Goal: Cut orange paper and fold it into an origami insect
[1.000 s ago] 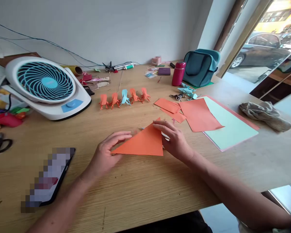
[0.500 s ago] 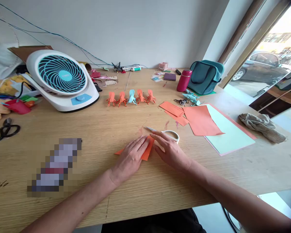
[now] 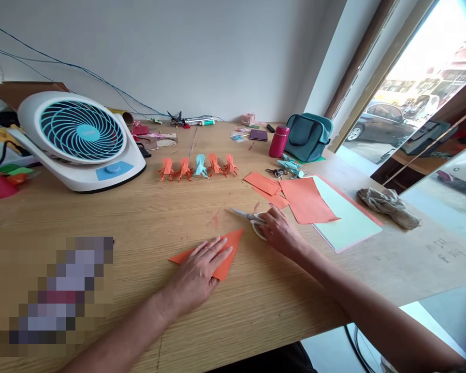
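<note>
A folded piece of orange paper, roughly triangular, lies on the table under my left hand. That hand rests flat with its fingers stretched out over the paper, covering its middle. To the right, my right hand has its fingers closed on the white handle loops of a pair of scissors. The scissors' blades point left, beyond the paper's upper tip. Part of the handles is hidden by my fingers.
Several folded paper figures stand in a row at the back. A fan is on the left. Orange sheets and a pale green sheet lie at right, near a pink bottle, a teal bag and a crumpled cloth.
My right hand has left the orange paper and moved right onto the scissors' handles. My left hand stays on the paper, more of which now shows. The view has shifted to the right.
</note>
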A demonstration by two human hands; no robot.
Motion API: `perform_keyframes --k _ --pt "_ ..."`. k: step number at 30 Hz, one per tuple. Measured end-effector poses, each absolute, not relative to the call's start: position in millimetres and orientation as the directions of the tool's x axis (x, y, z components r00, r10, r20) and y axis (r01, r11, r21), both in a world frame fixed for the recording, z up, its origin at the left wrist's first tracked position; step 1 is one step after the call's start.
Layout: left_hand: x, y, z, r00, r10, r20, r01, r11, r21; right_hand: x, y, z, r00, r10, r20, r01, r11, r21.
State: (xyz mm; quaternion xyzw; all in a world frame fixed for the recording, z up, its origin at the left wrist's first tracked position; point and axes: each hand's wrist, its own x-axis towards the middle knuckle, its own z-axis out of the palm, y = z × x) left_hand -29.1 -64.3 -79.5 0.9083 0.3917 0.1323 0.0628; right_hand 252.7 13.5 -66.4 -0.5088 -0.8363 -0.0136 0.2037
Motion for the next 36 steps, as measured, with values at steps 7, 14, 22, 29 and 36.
perform_keyframes --k 7,14,22,29,36 --pt "-33.7 -67.7 -74.9 0.687 0.711 0.150 0.681 -0.702 0.210 298.4 67.3 -62.0 -0.262 0.880 0.397 0.927 0.343 -0.149" --pt "-35.7 -66.3 -72.0 0.718 0.675 0.170 0.633 -0.734 0.244 307.6 116.3 -68.7 -0.166 0.915 0.367 0.960 0.235 -0.150" --pt "-35.1 -68.0 -69.3 0.738 0.651 0.177 0.609 -0.756 0.238 281.4 82.2 -68.1 -0.262 0.870 0.417 0.905 0.372 -0.208" --pt "-36.2 -64.8 -74.8 0.704 0.630 0.328 0.577 -0.777 0.253 223.4 21.8 -65.0 -0.593 0.696 0.405 0.628 0.715 -0.308" --pt "-32.8 -67.5 -70.2 0.625 0.713 0.318 0.589 -0.698 0.407 217.2 5.5 -65.2 -0.596 0.681 0.426 0.430 0.719 -0.546"
